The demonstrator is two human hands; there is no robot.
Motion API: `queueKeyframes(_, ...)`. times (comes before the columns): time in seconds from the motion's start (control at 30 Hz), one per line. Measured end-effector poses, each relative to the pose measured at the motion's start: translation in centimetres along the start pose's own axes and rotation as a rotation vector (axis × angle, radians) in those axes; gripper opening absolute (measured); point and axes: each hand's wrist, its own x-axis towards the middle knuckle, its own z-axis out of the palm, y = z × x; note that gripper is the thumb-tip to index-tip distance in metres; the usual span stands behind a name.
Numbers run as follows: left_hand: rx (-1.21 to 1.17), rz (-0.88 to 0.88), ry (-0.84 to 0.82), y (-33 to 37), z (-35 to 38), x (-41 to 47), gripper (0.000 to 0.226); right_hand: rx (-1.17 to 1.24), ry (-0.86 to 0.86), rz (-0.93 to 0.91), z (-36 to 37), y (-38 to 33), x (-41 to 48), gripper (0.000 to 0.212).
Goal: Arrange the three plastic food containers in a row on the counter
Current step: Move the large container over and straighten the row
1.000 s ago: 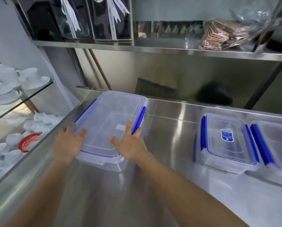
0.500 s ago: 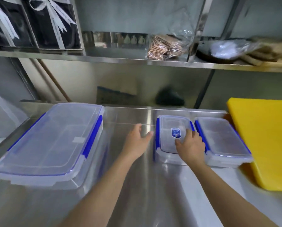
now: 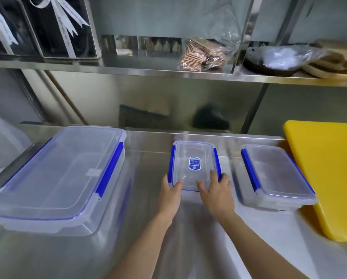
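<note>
Three clear plastic containers with blue clips sit on the steel counter [image 3: 148, 228]. The large container [image 3: 53, 178] lies at the left. A small container with a blue label [image 3: 194, 160] is in the middle, and I hold its near end with both hands. My left hand [image 3: 169, 193] grips its front left corner, thumb on the lid. My right hand [image 3: 216, 190] grips its front right corner, fingers on the lid. Another small container [image 3: 275, 176] rests at the right, apart from the middle one.
A yellow cutting board [image 3: 329, 178] lies at the right, touching the right container. The steel shelf [image 3: 168, 71] above holds dark gift boxes with white ribbons [image 3: 47, 27], a bag of brown wafers [image 3: 202, 55] and a dark wrapped dish [image 3: 279, 61]. The counter's left edge [image 3: 9, 170] drops off.
My hands left the large container, reached right and took the labelled small one. It now stands further left, with a gap between it and the right container.
</note>
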Motion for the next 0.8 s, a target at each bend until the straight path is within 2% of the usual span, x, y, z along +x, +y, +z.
queueKeyframes(0.07, 0.002, 0.015, 0.02, -0.3, -0.8, 0.5, 0.035, -0.028, -0.03, -0.043, 0.1, -0.7, 0.0, 0.057)
queueKeyframes(0.13, 0.025, 0.021, -0.139, -0.1, 3.8, -0.3, 0.036, -0.031, 0.059, 0.047, -2.5, 3.4, 0.3, 0.057)
queueKeyframes(0.2, 0.036, 0.04, -0.177, 0.2, 3.9, -0.6, 0.036, -0.033, 0.071, 0.043, -2.6, 4.1, 0.7, 0.057)
queueKeyframes(0.33, 0.033, 0.067, -0.142, 0.0, 3.4, -0.4, 0.038, -0.036, -0.027, -0.01, -3.1, 3.7, 1.0, 0.061)
queueKeyframes(0.4, 0.053, 0.042, -0.076, -0.1, 2.6, -0.1, 0.048, -0.031, -0.085, -0.05, -3.8, 3.4, 1.6, 0.059)
queueKeyframes(0.47, 0.173, 0.068, 0.052, 0.0, 1.6, 0.1, 0.065, -0.025, -0.042, -0.105, -4.9, 3.6, 2.0, 0.054)
queueKeyframes(0.53, 0.377, 0.221, 0.183, 0.5, 0.9, -0.2, 0.071, -0.042, 0.1, -0.098, -6.3, 4.5, 2.3, 0.048)
queueKeyframes(0.6, 0.552, 0.385, 0.233, 1.1, 1.0, -0.5, 0.07, -0.093, 0.219, -0.065, -7.7, 6.0, 2.8, 0.047)
queueKeyframes(0.67, 0.655, 0.417, 0.217, 1.3, 1.4, -0.2, 0.071, -0.163, 0.24, -0.049, -8.5, 7.7, 3.3, 0.052)
queueKeyframes(0.8, 0.88, 0.376, 0.243, 0.1, 0.5, 0.6, 0.065, -0.337, 0.165, -0.07, -8.1, 10.0, 3.3, 0.063)
